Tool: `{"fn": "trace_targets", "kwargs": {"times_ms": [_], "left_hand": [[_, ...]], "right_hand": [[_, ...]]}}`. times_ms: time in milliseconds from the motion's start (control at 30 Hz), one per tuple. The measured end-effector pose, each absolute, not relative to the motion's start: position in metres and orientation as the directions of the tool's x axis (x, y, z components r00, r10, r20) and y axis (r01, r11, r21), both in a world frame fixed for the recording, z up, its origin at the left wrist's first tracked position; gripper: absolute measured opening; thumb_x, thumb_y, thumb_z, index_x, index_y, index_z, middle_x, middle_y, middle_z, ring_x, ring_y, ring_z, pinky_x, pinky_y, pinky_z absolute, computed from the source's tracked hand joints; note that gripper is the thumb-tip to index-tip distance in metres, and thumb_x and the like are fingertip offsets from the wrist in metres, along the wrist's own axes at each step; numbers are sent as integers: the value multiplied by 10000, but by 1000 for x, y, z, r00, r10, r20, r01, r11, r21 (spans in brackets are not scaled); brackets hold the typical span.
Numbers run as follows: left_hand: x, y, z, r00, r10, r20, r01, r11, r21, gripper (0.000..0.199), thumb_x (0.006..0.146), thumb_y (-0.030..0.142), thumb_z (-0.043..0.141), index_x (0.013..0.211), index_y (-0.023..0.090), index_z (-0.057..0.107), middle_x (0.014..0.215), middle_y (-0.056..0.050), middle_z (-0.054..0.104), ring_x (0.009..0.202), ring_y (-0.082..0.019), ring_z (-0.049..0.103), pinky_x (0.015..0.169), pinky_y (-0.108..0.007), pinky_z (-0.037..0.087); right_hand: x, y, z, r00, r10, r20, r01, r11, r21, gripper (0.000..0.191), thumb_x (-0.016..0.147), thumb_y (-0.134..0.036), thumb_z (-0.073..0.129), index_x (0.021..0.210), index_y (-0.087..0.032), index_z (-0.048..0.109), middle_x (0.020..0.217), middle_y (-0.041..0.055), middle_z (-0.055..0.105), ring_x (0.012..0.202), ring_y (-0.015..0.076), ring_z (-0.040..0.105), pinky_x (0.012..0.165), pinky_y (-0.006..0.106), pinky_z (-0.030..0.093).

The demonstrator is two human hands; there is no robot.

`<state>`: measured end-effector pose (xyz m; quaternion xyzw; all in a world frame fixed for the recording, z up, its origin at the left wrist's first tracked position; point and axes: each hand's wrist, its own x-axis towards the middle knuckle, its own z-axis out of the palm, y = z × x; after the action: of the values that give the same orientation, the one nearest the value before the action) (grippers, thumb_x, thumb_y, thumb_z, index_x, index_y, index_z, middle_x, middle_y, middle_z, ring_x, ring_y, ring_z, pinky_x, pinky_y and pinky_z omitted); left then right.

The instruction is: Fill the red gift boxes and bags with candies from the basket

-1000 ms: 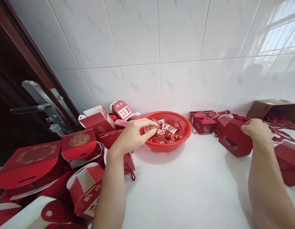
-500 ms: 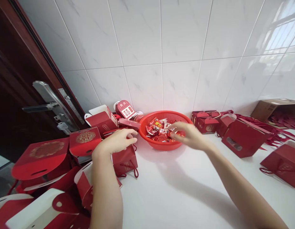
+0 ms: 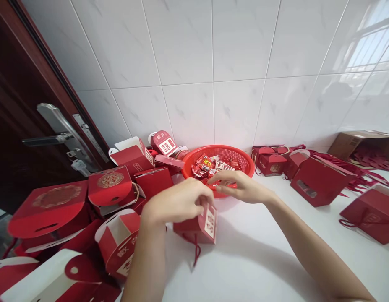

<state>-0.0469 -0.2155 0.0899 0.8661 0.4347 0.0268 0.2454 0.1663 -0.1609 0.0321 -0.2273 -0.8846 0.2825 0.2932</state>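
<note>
My left hand [image 3: 181,200] is closed on the top of a small red gift box [image 3: 197,228]. A white panel with a character shows on the box's right side, and a dark red cord hangs from its front. My fingers hide the box's upper part. My right hand [image 3: 241,186] is open, thumb and fingers apart, above the near rim of a red plastic basket [image 3: 247,161]. Nothing can be made out in it. Wrapped candies [image 3: 210,164] in red and white lie in the basket, partly hidden behind my hands.
Several red gift boxes [image 3: 60,203] crowd the left side, some with raised flaps. More boxes [image 3: 320,180] stand to the right, near a cardboard carton [image 3: 364,140]. A tiled wall [image 3: 188,113] bounds the white table [image 3: 251,260], with a dark door [image 3: 21,105] at left.
My left hand has moved right, bringing the small gift box from the pile to in front of the basket. My right hand has shifted left and slightly nearer, toward the box.
</note>
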Motion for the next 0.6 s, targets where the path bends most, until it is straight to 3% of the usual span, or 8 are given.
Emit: {"fn": "trace_targets", "kwargs": {"times_ms": [100, 267, 367, 500, 600], "left_hand": [[-15, -230, 84, 727, 674, -132, 679, -677, 286, 256, 774, 20, 473, 836, 194, 651, 912, -30, 670, 831, -173, 622, 710, -256, 442], [12, -242, 69, 746, 650, -143, 665, -739, 111, 155, 873, 111, 489, 963, 192, 584, 1050, -75, 598, 763, -183, 592, 669, -299, 439], [13, -242, 63, 766, 624, -153, 642, -756, 133, 106, 861, 111, 502, 873, 191, 570, 930, -60, 638, 750, -199, 603, 628, -297, 419], [10, -238, 64, 767, 583, -270, 642, -707, 297, 218, 871, 113, 467, 692, 202, 554, 603, 2, 609, 563, -158, 562, 612, -293, 403], [8, -236, 68, 754, 590, -290, 657, -677, 332, 265, 886, 154, 448, 648, 203, 553, 622, -11, 629, 533, -153, 534, 570, -304, 376]], "right_hand": [[180, -157, 37, -804, 520, 288, 259, 742, -618, 214, 929, -183, 531, 1069, -169, 692, 1077, 80, 696, 949, 187, 637, 801, 307, 512], [194, -159, 40, -914, 404, 47, 311, 769, -558, 234, 845, -74, 553, 950, -174, 737, 997, 66, 687, 931, 182, 629, 737, 269, 501], [192, -165, 39, -902, 432, 19, 359, 771, -526, 277, 845, -76, 572, 1027, -192, 745, 1037, 83, 680, 947, 188, 633, 703, 256, 492], [183, -174, 40, -879, 477, -21, 421, 754, -505, 301, 885, -124, 551, 1109, -216, 731, 1060, 84, 676, 888, 176, 630, 678, 258, 477], [179, -181, 45, -843, 537, -23, 483, 738, -472, 332, 842, -99, 564, 1103, -222, 730, 1039, 67, 676, 825, 165, 618, 680, 262, 463]]}}
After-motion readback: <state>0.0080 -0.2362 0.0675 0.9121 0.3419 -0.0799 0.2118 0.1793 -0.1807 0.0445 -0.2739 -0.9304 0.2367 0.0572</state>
